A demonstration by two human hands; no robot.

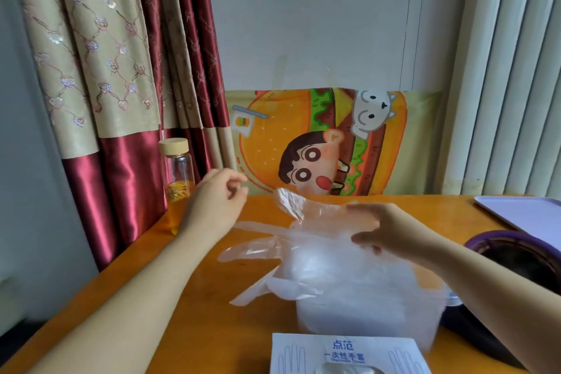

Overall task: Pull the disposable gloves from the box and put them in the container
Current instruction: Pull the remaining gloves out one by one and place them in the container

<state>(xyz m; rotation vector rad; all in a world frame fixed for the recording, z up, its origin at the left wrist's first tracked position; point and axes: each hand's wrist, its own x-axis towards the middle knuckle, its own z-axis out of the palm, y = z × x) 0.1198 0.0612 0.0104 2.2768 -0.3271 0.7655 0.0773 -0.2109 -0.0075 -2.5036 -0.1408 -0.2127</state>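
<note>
Now my right hand (391, 231) grips the disposable gloves (303, 240) to settle them into the clear container (364, 313), just behind the glove box (346, 355) at the front edge of the table (212, 328); my left hand (218, 200) hovers relaxed, holding nothing.

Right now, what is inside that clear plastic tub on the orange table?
A heap of thin transparent disposable gloves, several spilling over the clear plastic tub's left rim. The right hand grips the top. Whatever lies beneath them is hidden.
</note>
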